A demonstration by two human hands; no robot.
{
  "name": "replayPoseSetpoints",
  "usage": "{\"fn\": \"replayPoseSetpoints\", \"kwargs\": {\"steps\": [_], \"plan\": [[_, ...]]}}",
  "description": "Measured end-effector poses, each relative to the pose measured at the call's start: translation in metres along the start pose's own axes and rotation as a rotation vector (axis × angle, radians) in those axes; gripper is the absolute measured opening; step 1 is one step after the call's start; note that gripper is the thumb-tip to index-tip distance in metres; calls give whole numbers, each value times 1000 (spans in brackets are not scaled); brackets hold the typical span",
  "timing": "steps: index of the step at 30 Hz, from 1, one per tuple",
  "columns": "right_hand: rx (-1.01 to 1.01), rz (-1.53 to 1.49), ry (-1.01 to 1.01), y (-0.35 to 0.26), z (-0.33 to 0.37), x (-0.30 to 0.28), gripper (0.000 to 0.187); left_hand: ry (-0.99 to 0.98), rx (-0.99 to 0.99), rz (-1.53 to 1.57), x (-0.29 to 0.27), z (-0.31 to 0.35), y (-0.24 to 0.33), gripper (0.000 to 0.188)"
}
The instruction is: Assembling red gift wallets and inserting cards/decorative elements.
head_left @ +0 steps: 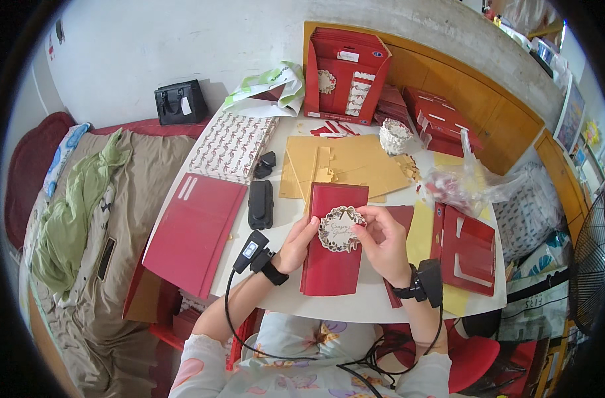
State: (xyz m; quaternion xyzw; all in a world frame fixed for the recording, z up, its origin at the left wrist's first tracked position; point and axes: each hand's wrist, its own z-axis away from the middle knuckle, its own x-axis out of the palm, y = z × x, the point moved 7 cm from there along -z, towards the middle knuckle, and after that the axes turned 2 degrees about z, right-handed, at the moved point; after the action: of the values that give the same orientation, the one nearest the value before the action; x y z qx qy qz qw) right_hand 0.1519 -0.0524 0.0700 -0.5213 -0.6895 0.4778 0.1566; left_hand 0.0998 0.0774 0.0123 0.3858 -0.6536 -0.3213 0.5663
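Note:
A flat, narrow red card packet [330,275] stands nearly upright in front of me at the table's near side. My left hand [298,244] grips its left edge, thumb on the front. Against the packet's upper front sits a round wreath-shaped paper cut-out [339,229] with a bow at its top and script lettering in the middle. My right hand [386,240] pinches the right rim of this cut-out, thumb in front, with its other fingers partly hidden. Whether the cut-out is stuck to the packet I cannot tell. Behind stands a pile of similar wreath cut-outs [396,138].
Large red cardboard sheets [195,232] lie left, beside a black case [260,204]. Yellow card sheets [369,162] cover the middle. A red display box [345,79] stands at the back. To the right are an open red box [468,249] and a clear plastic bag [471,182].

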Motion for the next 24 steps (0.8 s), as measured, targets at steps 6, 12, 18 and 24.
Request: {"fn": "replayPoseSetpoints", "kwargs": {"steps": [6,12,18,24], "plan": [[-21,39,28,-1,1,0,22,-13,36,57,1,1,-3,41],[-43,101,53,-11,1,5,23,2,63,83,-3,3,-2,39],[-58,154,106,-15,7,-2,43,130,38,-275,7,0,16,32],[-227,320,120,-38,5,-3,55,115,387,-542,23,9,44,23]]}}
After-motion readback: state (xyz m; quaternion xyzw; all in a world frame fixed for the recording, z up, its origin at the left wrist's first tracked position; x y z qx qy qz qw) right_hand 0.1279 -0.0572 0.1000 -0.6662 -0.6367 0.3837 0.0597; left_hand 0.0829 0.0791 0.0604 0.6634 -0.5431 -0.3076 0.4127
